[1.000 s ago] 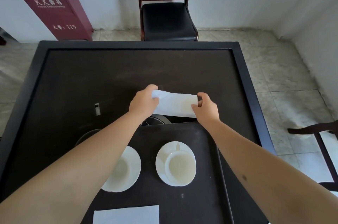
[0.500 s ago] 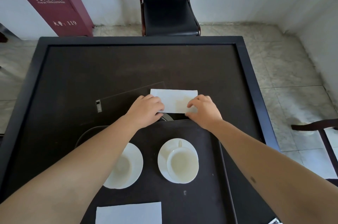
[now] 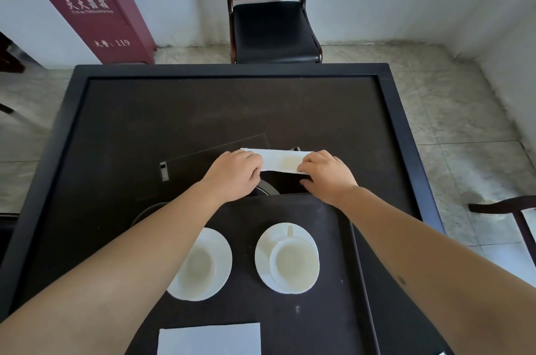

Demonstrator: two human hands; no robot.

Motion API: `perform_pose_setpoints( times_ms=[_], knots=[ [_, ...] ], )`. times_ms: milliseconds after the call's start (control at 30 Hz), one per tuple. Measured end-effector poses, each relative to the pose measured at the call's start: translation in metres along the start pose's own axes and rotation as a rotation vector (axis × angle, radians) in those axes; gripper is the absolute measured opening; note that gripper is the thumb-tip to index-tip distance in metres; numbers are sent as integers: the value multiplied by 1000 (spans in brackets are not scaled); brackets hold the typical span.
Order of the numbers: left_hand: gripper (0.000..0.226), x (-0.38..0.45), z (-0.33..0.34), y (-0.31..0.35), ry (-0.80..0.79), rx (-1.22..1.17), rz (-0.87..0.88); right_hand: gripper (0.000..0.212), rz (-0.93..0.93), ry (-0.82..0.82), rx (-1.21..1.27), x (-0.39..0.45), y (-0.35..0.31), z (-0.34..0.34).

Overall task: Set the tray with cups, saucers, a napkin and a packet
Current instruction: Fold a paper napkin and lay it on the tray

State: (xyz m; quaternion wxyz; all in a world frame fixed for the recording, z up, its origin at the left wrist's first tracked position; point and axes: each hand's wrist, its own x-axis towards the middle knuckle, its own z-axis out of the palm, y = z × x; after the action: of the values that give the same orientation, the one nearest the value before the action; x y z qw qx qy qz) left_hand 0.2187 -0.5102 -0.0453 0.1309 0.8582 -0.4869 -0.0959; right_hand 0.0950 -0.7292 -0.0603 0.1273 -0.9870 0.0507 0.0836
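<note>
left cup [image 3: 200,264] half behind forearm, near napkin [image 3: 208,338] cut by bottom edge, hands [image 3: 235,173] covering folded napkin's [image 3: 282,160] ends

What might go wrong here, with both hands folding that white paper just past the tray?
Two risks, as I judge it. The forearms reach right over the two cups: the left one hides part of the left cup, so a dropped arm might knock it or the right cup off its saucer. Also, the white paper is held by the left hand and right hand beyond the tray; an uneven fold could come out crooked.
</note>
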Motion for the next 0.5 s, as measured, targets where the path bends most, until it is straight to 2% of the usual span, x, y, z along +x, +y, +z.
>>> perform_pose_setpoints(
  times_ms=[100, 167, 233, 333, 500],
  knots=[
    [14, -8, -11, 0, 16, -109, -82, 17, 32, 37, 75, 0, -4, -5],
    [10, -13, -17, -1, 5, -216, -188, 12, 101, -23, 229, -2, -11, -13],
    [11, -19, -26, -1, -6, -323, -259, 8, 197, -80, 433, -6, -16, -22],
    [14, -34, -46, 2, 19, -462, -297, 17, 295, -35, 773, -17, -25, -41],
    [9, -70, -79, 17, 58, -638, -363, 21, 253, 32, 1272, -53, -49, -71]
  ],
)
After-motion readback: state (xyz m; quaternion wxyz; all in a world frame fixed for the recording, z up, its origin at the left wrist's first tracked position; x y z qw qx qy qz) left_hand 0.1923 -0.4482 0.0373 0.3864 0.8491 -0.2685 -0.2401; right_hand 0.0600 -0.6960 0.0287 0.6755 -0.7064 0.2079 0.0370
